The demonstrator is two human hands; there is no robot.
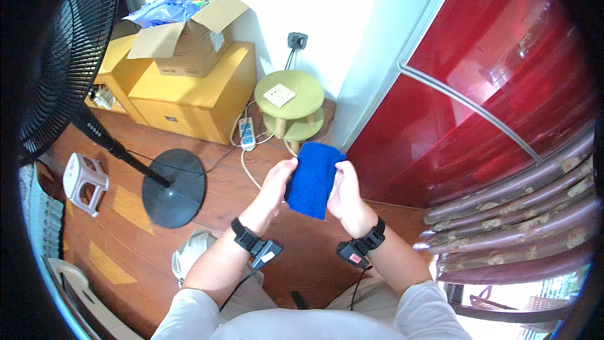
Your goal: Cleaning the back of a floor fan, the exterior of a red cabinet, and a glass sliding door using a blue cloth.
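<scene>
A folded piece of bright blue cloth point(312, 179) is held up in front of me, above the floor. My left hand point(276, 184) grips its left edge with the thumb on top. On the opposite edge, my right hand point(345, 191) pinches the cloth, thumb uppermost. The other fingers of both hands are partly hidden behind the fabric. Each wrist wears a black strap with a small device, the left device point(265, 251) and the right device point(353, 254), and a cable runs from each.
Two round green-topped stools point(302, 85) are stacked ahead, a white socket plate on top. Nearby are a power strip point(247, 133), a yellow cabinet point(184, 108) bearing an open cardboard box point(193, 52), a standing fan point(173, 188), a small plastic stool point(86, 182), red sliding doors point(453, 132) and a curtain point(514, 226).
</scene>
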